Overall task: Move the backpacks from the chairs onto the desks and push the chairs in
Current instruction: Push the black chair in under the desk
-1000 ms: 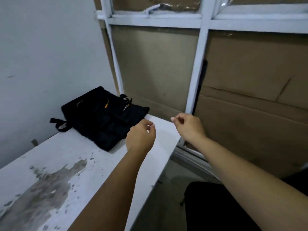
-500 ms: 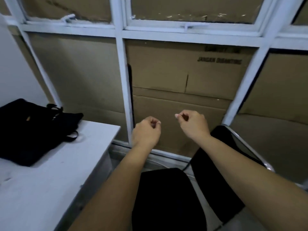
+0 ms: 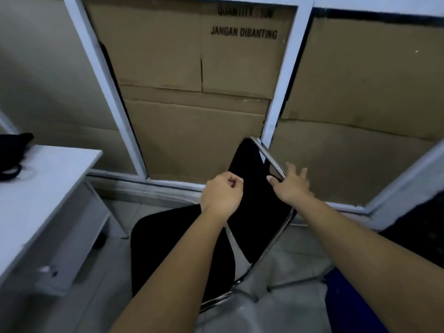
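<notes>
Open floor gap (image 3: 120,248) between desk (image 3: 48,188), chair (image 3: 182,248)

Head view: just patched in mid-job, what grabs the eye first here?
The black chair with its chrome frame sits centre frame, pulled out from the white desk at left. The right hand is spread open at the top edge of the backrest, while the left hand hangs curled before the backrest. Behind, cardboard printed "JANGAN DIBANTING" fills the window panes.

A black chair (image 3: 182,248) with a chrome frame stands in the middle, right of the white table (image 3: 43,188). The right hand (image 3: 290,186) lies spread on the top edge of its backrest. The left hand (image 3: 222,197) is curled loosely, holding nothing. A black backpack (image 3: 12,152) lies on the table at the far left.
</notes>
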